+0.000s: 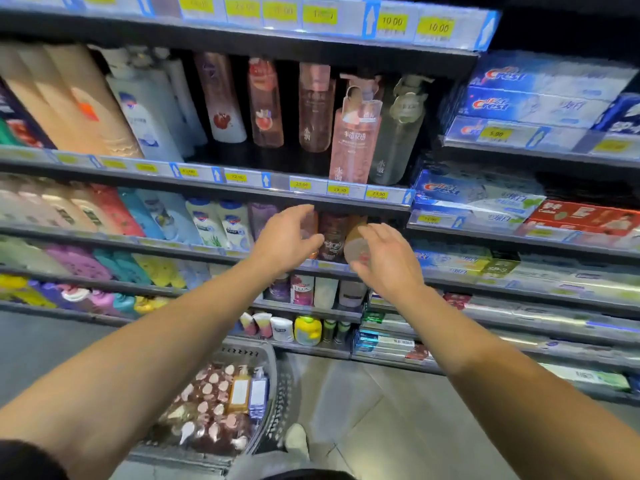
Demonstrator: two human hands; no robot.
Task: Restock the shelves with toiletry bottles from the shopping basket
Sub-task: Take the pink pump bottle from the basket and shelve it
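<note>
Both arms reach up toward the middle shelf [207, 244] of a store aisle. The left hand [285, 233] is at a clear pinkish bottle [309, 226] standing on that shelf; its fingers curl loosely around the bottle's front, thumb below, though motion blur makes it hard to tell whether they truly grip it or only touch it. The right hand [388, 258] holds a brownish bottle [356, 245] tilted toward the shelf, its round base facing the camera; the fingers are spread and curved round its side, with the thumb under the base. Between the two stands a dark maroon bottle [333, 235], already on the shelf.

Down by the person's feet, a grey shopping basket [277, 386] sits on the tiled floor [363, 410], packed with more bottles: many with pale pink pump tops, plus an amber bottle [239, 393] and a bluish bottle [258, 393] standing side by side near the basket's far edge.

The shelf above carries tall pink and clear pump bottles [353, 140] behind yellow price tags [339, 190]. To the right, stacked toothpaste boxes [530, 105] fill a neighbouring section. A light shoe [296, 439] shows just beside the basket.
</note>
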